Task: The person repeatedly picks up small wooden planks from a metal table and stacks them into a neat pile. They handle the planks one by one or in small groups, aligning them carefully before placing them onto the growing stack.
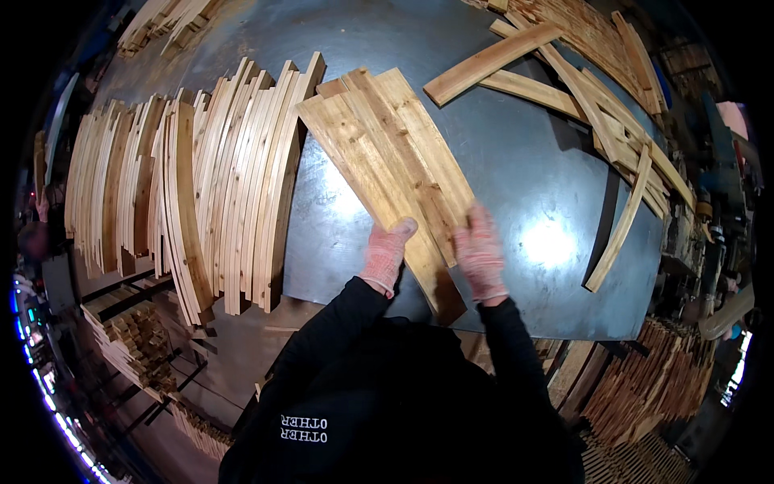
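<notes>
Three flat wooden boards lie side by side on the dark metal table, running from the far left toward me. My left hand, in a pink knit glove, rests on the left edge of the near ends, thumb over the wood. My right hand, gloved the same, presses on the right edge of the boards. Both hands clamp the boards together from the sides near their near ends.
A long row of curved wooden slats stands on edge along the table's left. Loose slats and boards lie scattered at the far right. Stacked timber sits below left, and more wood piles at the lower right.
</notes>
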{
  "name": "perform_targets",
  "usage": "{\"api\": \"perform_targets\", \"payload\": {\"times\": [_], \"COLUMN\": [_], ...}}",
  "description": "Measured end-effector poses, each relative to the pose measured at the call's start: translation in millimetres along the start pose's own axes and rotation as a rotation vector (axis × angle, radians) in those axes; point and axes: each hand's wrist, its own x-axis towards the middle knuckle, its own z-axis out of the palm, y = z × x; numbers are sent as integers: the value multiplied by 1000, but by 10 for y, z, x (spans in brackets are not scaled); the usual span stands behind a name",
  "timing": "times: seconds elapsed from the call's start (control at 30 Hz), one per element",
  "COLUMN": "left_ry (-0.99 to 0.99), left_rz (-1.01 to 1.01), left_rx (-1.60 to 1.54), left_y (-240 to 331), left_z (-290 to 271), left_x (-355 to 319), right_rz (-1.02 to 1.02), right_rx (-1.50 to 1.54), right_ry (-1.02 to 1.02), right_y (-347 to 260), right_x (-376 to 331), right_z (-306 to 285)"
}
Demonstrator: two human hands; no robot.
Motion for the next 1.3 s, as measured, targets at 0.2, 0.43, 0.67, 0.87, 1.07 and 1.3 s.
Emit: {"api": "perform_targets", "payload": {"times": [0.2, 0.43, 0.67, 0.87, 1.07, 1.3], "left_ry": [66, 254, 304, 353, 355, 227], "left_rz": [133, 180, 163, 107, 271, 310], "left_rx": [224, 960, 1151, 1158, 1302, 1288], "left_y": [521, 1303, 784, 738, 1038, 904], "left_z": [70, -582, -393, -107, -518, -725], "left_x": [-209, 17, -146, -185, -324, -259], "right_rz": [182, 404, 146, 127, 274, 452], "right_rx": [-359, 634, 353, -384, -100, 531], "right_ry": [-377, -381, -643, -199, -460, -560], "right_y": [607, 241, -1190, -377, -433, -626], "right_x": [-401, -308, -587, 104, 351, -403], "right_z": [-79, -277, 209, 351, 98, 752]}}
